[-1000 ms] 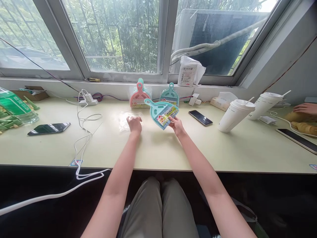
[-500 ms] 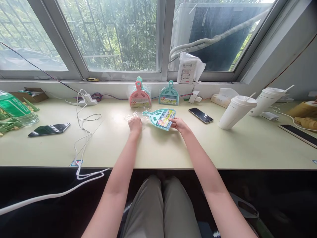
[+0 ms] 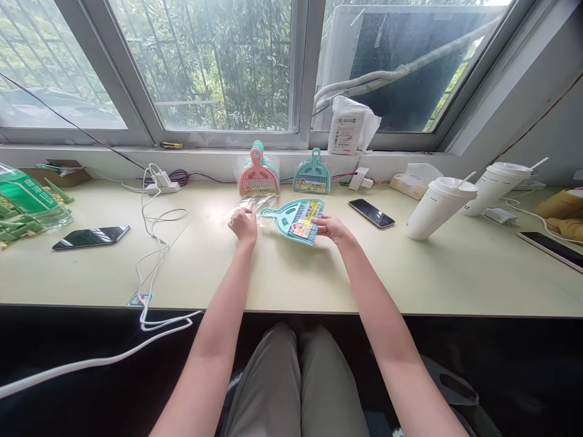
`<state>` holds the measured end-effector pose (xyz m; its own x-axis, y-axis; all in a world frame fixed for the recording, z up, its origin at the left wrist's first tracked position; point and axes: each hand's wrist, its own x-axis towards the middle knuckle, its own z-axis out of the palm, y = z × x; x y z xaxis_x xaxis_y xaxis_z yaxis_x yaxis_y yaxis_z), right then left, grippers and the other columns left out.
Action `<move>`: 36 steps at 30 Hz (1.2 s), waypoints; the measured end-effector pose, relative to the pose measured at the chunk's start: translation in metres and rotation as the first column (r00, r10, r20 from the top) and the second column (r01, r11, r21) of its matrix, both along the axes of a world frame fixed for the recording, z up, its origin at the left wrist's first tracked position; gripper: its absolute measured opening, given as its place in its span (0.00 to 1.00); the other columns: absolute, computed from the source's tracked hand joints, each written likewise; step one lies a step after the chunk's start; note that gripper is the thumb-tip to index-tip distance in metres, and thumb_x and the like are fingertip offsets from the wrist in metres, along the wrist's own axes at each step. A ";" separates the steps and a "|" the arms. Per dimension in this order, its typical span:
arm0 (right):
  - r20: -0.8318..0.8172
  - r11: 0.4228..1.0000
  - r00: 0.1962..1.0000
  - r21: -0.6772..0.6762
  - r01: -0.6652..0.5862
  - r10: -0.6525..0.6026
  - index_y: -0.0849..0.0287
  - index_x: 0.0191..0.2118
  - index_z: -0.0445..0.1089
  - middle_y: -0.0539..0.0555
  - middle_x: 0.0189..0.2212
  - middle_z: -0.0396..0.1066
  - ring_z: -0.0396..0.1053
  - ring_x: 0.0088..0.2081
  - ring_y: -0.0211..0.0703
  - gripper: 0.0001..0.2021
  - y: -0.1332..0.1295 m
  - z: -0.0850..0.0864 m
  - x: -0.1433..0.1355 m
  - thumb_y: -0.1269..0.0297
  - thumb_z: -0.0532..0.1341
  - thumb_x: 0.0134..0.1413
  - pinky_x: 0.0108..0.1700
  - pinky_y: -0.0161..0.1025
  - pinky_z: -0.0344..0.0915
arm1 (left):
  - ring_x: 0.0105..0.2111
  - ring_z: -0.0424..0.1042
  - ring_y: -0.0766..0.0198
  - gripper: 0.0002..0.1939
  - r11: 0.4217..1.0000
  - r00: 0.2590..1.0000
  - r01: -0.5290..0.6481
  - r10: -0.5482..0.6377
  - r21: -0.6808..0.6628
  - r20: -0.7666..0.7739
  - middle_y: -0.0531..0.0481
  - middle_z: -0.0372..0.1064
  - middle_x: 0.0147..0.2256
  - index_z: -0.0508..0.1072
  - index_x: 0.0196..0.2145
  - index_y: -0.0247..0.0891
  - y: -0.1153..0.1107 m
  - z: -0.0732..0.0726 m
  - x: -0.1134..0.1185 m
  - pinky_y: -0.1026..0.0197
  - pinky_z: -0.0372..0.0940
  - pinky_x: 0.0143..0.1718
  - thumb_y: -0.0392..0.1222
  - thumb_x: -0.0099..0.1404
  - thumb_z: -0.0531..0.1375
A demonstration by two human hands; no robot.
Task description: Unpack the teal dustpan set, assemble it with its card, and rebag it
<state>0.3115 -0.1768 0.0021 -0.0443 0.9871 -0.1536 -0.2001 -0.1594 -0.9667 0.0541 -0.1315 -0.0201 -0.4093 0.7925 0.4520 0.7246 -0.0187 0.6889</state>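
Teal dustpan (image 3: 286, 220): lying leftward of right hand (image 3: 333, 229), which is gripping its wide edge; left hand (image 3: 243, 225) pinching clear bag (image 3: 257, 205), tabletop's (image 3: 300, 285) rear edge holding pink dustpans (image 3: 257, 176).

A teal dustpan (image 3: 285, 220) with a blue-bristled brush (image 3: 298, 213) fitted in it is facing up toward the camera, its looped handle pointing left and its wide edge pointing right. A printed yellow-green card (image 3: 311, 212) is crossing the bristles. The right hand (image 3: 332, 229) is gripping the dustpan at its wide right edge; whether the underside is touching the surface (image 3: 291, 276) is unclear. Just left of the dustpan, a clear, crinkled plastic bag (image 3: 260, 202) is spreading around the handle's end, the left hand (image 3: 243, 226) pinching it.
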 end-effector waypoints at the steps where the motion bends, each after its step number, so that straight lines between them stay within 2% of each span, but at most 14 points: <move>1: -0.002 1.000 1.000 0.007 0.021 -0.021 0.66 0.36 0.74 0.58 0.31 0.78 0.77 0.30 0.45 0.06 0.000 -0.001 -0.003 0.75 0.64 0.50 0.42 0.46 0.75 | 0.46 0.67 0.51 0.05 1.000 1.000 0.023 -0.023 0.004 0.000 0.44 0.71 0.41 0.70 0.32 0.41 -0.001 0.000 0.002 0.49 0.54 0.50 0.41 0.63 0.55; 7: -0.014 0.969 0.970 0.046 0.242 -0.242 0.64 0.36 0.72 0.55 0.28 0.77 0.76 0.28 0.43 0.05 -0.003 -0.004 -0.028 0.74 0.63 0.51 0.42 0.47 0.75 | 0.45 0.67 0.52 0.05 0.996 0.996 0.070 -0.067 0.050 -0.053 0.45 0.72 0.40 0.70 0.32 0.42 -0.006 0.004 0.010 0.49 0.52 0.52 0.41 0.63 0.55; 10: -0.030 0.979 0.979 0.031 0.202 -0.202 0.64 0.36 0.72 0.54 0.27 0.77 0.76 0.28 0.43 0.04 -0.005 -0.004 -0.036 0.74 0.63 0.51 0.43 0.47 0.75 | 0.45 0.66 0.53 0.05 0.983 0.986 0.168 -0.166 0.073 -0.029 0.45 0.71 0.40 0.70 0.33 0.42 -0.008 0.008 0.015 0.50 0.52 0.53 0.41 0.64 0.55; 12: -0.057 0.989 0.988 0.031 0.147 -0.145 0.64 0.35 0.71 0.55 0.28 0.77 0.76 0.29 0.43 0.04 -0.005 -0.004 -0.039 0.74 0.63 0.51 0.43 0.47 0.75 | 0.46 0.66 0.54 0.05 0.944 0.952 0.306 -0.305 0.125 -0.032 0.46 0.71 0.40 0.71 0.33 0.43 -0.012 0.012 0.020 0.51 0.52 0.54 0.42 0.64 0.55; 14: -0.089 0.987 0.984 0.048 0.156 -0.151 0.63 0.36 0.71 0.54 0.29 0.77 0.76 0.29 0.43 0.05 -0.005 -0.004 -0.041 0.73 0.63 0.51 0.43 0.48 0.75 | 0.51 0.64 0.53 0.06 0.900 0.918 0.397 -0.394 0.178 -0.055 0.47 0.70 0.43 0.71 0.33 0.43 -0.019 0.018 0.028 0.51 0.51 0.56 0.43 0.64 0.56; 16: -0.124 0.974 0.971 0.081 0.213 -0.202 0.62 0.38 0.70 0.53 0.31 0.77 0.76 0.30 0.42 0.06 -0.005 -0.004 -0.042 0.72 0.63 0.51 0.44 0.47 0.75 | 0.58 0.56 0.51 0.07 0.904 0.930 0.363 -0.366 0.226 -0.027 0.46 0.65 0.52 0.72 0.37 0.44 -0.025 0.024 0.034 0.49 0.48 0.59 0.46 0.63 0.58; 19: -0.167 0.948 0.954 0.157 0.276 -0.250 0.61 0.38 0.70 0.53 0.34 0.77 0.76 0.33 0.42 0.07 -0.005 -0.003 -0.041 0.69 0.64 0.51 0.45 0.45 0.74 | 0.66 0.41 0.49 0.25 0.943 0.951 0.136 -0.210 0.305 0.228 0.42 0.49 0.62 0.63 0.53 0.45 -0.027 0.031 0.035 0.48 0.48 0.60 0.53 0.60 0.61; 20: -0.173 0.941 0.952 0.182 0.284 -0.254 0.60 0.38 0.70 0.53 0.35 0.77 0.76 0.34 0.42 0.08 -0.005 -0.002 -0.040 0.68 0.65 0.51 0.45 0.44 0.74 | 0.66 0.40 0.50 0.30 0.946 0.915 0.088 -0.201 0.313 0.349 0.41 0.46 0.63 0.58 0.57 0.45 -0.024 0.031 0.033 0.49 0.50 0.60 0.55 0.60 0.60; 21: -0.176 0.936 0.951 0.203 0.288 -0.255 0.60 0.38 0.70 0.53 0.35 0.76 0.76 0.35 0.42 0.09 -0.005 -0.002 -0.040 0.67 0.65 0.50 0.45 0.44 0.74 | 0.66 0.43 0.52 0.32 0.945 0.852 0.099 -0.242 0.311 0.464 0.40 0.47 0.63 0.55 0.59 0.45 -0.021 0.031 0.030 0.50 0.54 0.58 0.57 0.62 0.57; 23: -0.174 0.929 0.953 0.238 0.283 -0.246 0.60 0.38 0.69 0.53 0.36 0.76 0.75 0.35 0.42 0.11 -0.006 0.000 -0.040 0.64 0.66 0.49 0.44 0.43 0.74 | 0.62 0.54 0.54 0.31 0.905 0.649 0.294 -0.426 0.308 0.630 0.41 0.54 0.60 0.55 0.59 0.44 -0.012 0.029 0.026 0.54 0.60 0.54 0.61 0.64 0.52; 25: -0.161 0.925 0.959 0.267 0.271 -0.234 0.59 0.38 0.70 0.54 0.36 0.76 0.75 0.35 0.42 0.12 -0.008 0.001 -0.042 0.61 0.67 0.47 0.43 0.43 0.74 | 0.55 0.64 0.56 0.30 0.783 0.407 0.529 -0.573 0.328 0.711 0.42 0.62 0.56 0.59 0.56 0.43 -0.006 0.025 0.028 0.56 0.64 0.49 0.63 0.63 0.52; 27: -0.128 0.917 0.957 0.278 0.286 -0.260 0.59 0.38 0.70 0.54 0.35 0.76 0.74 0.34 0.41 0.13 -0.009 0.000 -0.046 0.59 0.67 0.47 0.40 0.41 0.74 | 0.51 0.69 0.56 0.28 0.693 0.253 0.633 -0.607 0.346 0.753 0.44 0.67 0.53 0.63 0.54 0.41 -0.004 0.019 0.035 0.56 0.66 0.48 0.59 0.61 0.57; 32: -0.082 0.894 0.916 0.202 0.401 -0.393 0.58 0.37 0.69 0.53 0.37 0.75 0.74 0.35 0.41 0.11 -0.008 -0.007 -0.049 0.59 0.66 0.48 0.36 0.37 0.73 | 0.48 0.71 0.57 0.25 0.608 0.093 0.724 -0.553 0.325 0.828 0.46 0.72 0.47 0.66 0.51 0.40 -0.013 0.005 0.059 0.53 0.65 0.51 0.51 0.58 0.63; 36: -0.171 0.914 0.922 0.156 0.375 -0.349 0.58 0.37 0.69 0.53 0.40 0.75 0.74 0.40 0.41 0.10 -0.003 -0.010 -0.044 0.63 0.66 0.48 0.45 0.40 0.73 | 0.51 0.69 0.53 0.26 0.525 0.070 0.807 -0.538 0.270 0.840 0.44 0.71 0.49 0.68 0.50 0.39 -0.016 0.003 0.061 0.50 0.63 0.52 0.54 0.57 0.63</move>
<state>0.2675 -0.1802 -0.0083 0.3134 0.9495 0.0127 -0.3424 0.1254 -0.9312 0.1152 -0.1477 -0.0168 0.3462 0.9345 0.0826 -0.3686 0.0545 0.9280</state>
